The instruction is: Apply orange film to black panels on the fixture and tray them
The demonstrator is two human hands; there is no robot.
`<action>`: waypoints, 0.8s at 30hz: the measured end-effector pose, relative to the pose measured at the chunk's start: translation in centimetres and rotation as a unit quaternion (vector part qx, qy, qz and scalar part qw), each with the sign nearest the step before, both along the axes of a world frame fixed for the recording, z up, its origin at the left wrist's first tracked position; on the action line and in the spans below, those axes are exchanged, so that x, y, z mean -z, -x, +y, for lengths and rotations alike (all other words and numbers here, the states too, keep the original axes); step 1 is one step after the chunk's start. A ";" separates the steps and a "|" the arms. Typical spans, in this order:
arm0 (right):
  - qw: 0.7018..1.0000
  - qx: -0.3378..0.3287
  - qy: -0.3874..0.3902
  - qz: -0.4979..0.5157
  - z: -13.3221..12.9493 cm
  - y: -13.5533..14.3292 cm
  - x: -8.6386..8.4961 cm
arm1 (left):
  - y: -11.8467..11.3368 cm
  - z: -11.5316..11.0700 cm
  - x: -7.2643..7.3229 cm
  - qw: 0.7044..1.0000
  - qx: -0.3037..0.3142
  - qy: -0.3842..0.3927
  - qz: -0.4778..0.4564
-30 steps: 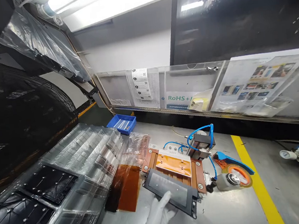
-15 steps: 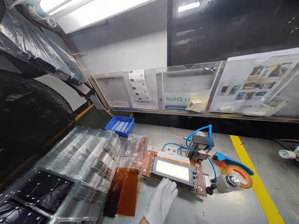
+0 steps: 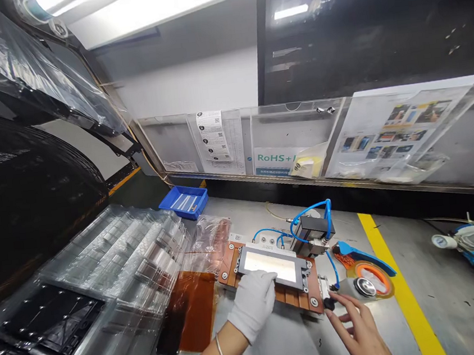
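A black-framed rectangular panel (image 3: 271,265) with a pale shiny face lies on a copper-coloured fixture (image 3: 298,299) at the middle of the bench. My left hand (image 3: 253,307), in a white glove, rests with its fingers on the panel's near edge. My right hand (image 3: 358,328), bare, reaches in from the lower right, fingers spread, fingertips at a small black knob (image 3: 328,302) on the fixture's right end. Blue air hoses (image 3: 309,215) run from the fixture to a small black block (image 3: 315,227) behind it.
Clear plastic trays (image 3: 115,269), some holding black panels (image 3: 48,318), fill the left. An amber film sheet (image 3: 196,311) lies beside the fixture. A tape dispenser (image 3: 368,276) sits to the right, a blue bin (image 3: 184,201) at the back, a yellow floor-line stripe (image 3: 394,285) on the bench.
The panel went from my left hand onto the fixture and now lies seated there. My left hand came back onto its near edge, and my right hand entered from the lower right.
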State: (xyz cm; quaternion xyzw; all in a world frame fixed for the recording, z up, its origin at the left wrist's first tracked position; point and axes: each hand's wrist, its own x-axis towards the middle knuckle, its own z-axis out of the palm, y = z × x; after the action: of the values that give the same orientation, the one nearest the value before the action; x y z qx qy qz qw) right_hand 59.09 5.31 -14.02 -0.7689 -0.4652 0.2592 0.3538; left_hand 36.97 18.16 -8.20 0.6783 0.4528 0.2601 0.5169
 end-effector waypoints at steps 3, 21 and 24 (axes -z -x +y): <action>0.997 -0.046 0.012 -0.063 1.9 -1.7 0.4 | -1.5 0.5 0.8 0.995 0.040 -0.083 0.026; 0.984 0.007 0.064 0.168 5.5 0.5 0.6 | 4.4 5.6 2.4 0.980 -0.111 -0.001 0.165; 0.962 0.033 0.069 0.263 6.9 1.8 0.7 | 4.0 6.2 2.7 0.983 -0.091 0.064 0.145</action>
State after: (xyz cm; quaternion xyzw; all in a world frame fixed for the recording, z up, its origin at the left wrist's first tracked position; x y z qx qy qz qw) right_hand 57.28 12.17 -14.69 -0.7109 -0.3114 0.4723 0.4179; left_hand 33.00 24.39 -10.88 0.6303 0.5988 0.1753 0.4620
